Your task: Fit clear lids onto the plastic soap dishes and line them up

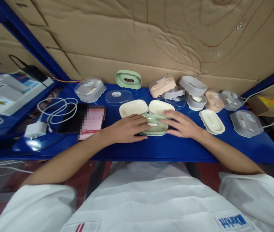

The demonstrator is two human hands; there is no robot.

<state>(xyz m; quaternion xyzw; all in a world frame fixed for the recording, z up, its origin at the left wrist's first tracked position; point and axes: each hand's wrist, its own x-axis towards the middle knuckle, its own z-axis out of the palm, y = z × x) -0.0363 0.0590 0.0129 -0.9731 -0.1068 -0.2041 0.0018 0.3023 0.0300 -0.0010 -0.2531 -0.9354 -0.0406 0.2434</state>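
A light green soap box, with a slot in its middle and what looks like a clear cover, sits near the table's front edge. My left hand lies over its left end, fingers curled onto it and thumb stretched along the front. At the right end, my right hand has its fingers spread apart, their tips at the box's rim. Just behind are two cream oval trays, the left tray and the right tray; my fingers partly cover both.
Behind stand a green shell, a clear lid and a grey covered box. To the right are peach and grey boxes, a cream tray and another covered box. A phone, white charger and cables lie left.
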